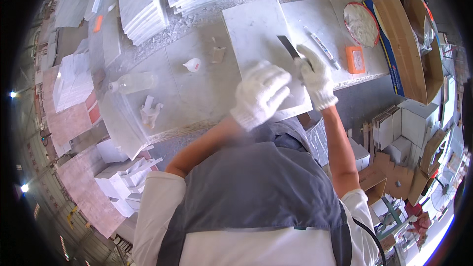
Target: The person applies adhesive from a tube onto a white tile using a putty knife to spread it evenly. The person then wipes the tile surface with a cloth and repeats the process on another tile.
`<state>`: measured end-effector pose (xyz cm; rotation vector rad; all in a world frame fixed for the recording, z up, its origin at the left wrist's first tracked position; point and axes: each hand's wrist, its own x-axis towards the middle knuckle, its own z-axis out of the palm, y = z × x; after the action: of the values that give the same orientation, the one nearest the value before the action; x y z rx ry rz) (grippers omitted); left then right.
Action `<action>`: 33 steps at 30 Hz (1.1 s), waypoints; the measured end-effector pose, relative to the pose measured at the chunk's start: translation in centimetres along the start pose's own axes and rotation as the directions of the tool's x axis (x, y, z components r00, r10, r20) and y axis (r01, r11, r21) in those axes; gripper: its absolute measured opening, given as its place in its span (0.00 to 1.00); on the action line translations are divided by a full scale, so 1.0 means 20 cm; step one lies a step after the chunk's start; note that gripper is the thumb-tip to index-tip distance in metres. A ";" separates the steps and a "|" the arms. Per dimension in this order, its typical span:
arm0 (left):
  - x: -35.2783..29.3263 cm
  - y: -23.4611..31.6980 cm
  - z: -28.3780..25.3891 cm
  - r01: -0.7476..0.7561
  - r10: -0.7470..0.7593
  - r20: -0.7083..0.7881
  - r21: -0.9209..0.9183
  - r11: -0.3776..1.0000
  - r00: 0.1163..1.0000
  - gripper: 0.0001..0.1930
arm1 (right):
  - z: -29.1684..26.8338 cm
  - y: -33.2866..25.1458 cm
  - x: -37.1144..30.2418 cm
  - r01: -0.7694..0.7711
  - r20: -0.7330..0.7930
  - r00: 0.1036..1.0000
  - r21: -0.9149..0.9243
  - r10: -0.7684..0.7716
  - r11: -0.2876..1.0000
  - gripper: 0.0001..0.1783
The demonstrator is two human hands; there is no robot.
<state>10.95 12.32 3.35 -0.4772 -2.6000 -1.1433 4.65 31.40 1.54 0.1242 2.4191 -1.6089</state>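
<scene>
A pale grey-veined marble tile [263, 37] lies on the work table before me. My right hand [316, 76], in a white knit glove, is closed around a flat dark-bladed knife [287, 46]. Its blade points up and to the left over the tile's right side; the handle is mostly covered by the fingers. Left of it, over the tile's near part, is my gloved left hand [261, 93]. Its fingers are curled toward the right, and whatever lies inside them is hidden. A white marker-like tube [321, 47] rests just beyond the right hand.
Right of the tile are an orange box [355, 59], a red-rimmed bowl of white paste [361, 23] and an open cardboard box [406, 44]. Leftward lie a white cap-like nozzle [192, 64], a clear bottle [134, 83] and crumpled tissue [150, 112]. Stacked tiles [140, 7] stand farther back.
</scene>
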 end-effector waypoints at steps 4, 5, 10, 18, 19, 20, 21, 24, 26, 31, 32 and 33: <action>-0.02 -0.17 -0.03 -0.022 -0.001 0.062 0.373 0.928 0.998 0.26 | 0.27 -0.04 0.34 0.355 -0.102 0.889 -0.462 -0.447 0.813 0.19; -0.04 -0.19 -0.03 -0.003 -0.027 0.074 0.384 0.923 0.997 0.26 | 0.29 -0.05 0.39 0.368 -0.057 0.893 -0.483 -0.447 0.795 0.19; -0.08 -0.22 0.00 0.011 -0.046 0.084 0.374 0.927 0.995 0.26 | 0.35 -0.13 0.55 0.452 0.130 0.882 -0.502 -0.452 0.737 0.20; -0.07 -0.23 0.00 0.033 -0.065 0.079 0.347 0.937 0.995 0.28 | 0.36 -0.14 0.70 0.562 0.282 0.827 -0.431 -0.486 0.706 0.20; -0.07 -0.23 0.00 0.028 -0.052 0.061 0.338 0.941 0.997 0.28 | 0.36 -0.14 0.71 0.571 0.294 0.821 -0.418 -0.489 0.706 0.21; -0.08 -0.23 0.00 0.018 -0.034 0.044 0.327 0.945 0.998 0.29 | 0.37 -0.13 0.70 0.561 0.274 0.828 -0.419 -0.489 0.714 0.22; -0.08 -0.23 0.00 0.016 -0.031 0.039 0.330 0.944 0.999 0.29 | 0.38 -0.14 0.71 0.555 0.224 0.830 -0.418 -0.510 0.720 0.22; -0.07 -0.23 0.00 0.006 -0.016 0.027 0.325 0.946 0.999 0.29 | 0.38 -0.15 0.69 0.606 0.327 0.795 -0.398 -0.511 0.688 0.21; -0.07 -0.23 0.00 0.006 -0.018 0.034 0.325 0.946 0.999 0.28 | 0.37 -0.17 0.69 0.570 0.423 0.800 -0.319 -0.425 0.757 0.20; -0.08 -0.23 0.00 0.013 -0.009 -0.014 0.293 0.956 1.000 0.28 | 0.35 -0.19 0.71 0.534 0.364 0.841 -0.437 -0.401 0.724 0.23; -0.10 -0.22 0.00 0.011 -0.001 -0.036 0.292 0.956 0.999 0.28 | 0.36 -0.18 0.69 0.602 0.369 0.796 -0.403 -0.480 0.689 0.23; -0.11 -0.22 0.00 0.048 -0.021 -0.096 0.290 0.956 0.995 0.28 | 0.37 -0.16 0.69 0.654 0.406 0.753 -0.383 -0.517 0.652 0.23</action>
<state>11.15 9.08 -0.44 -0.3075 -2.6429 -0.7503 -8.21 22.55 -1.55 -1.0181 2.7013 -0.9850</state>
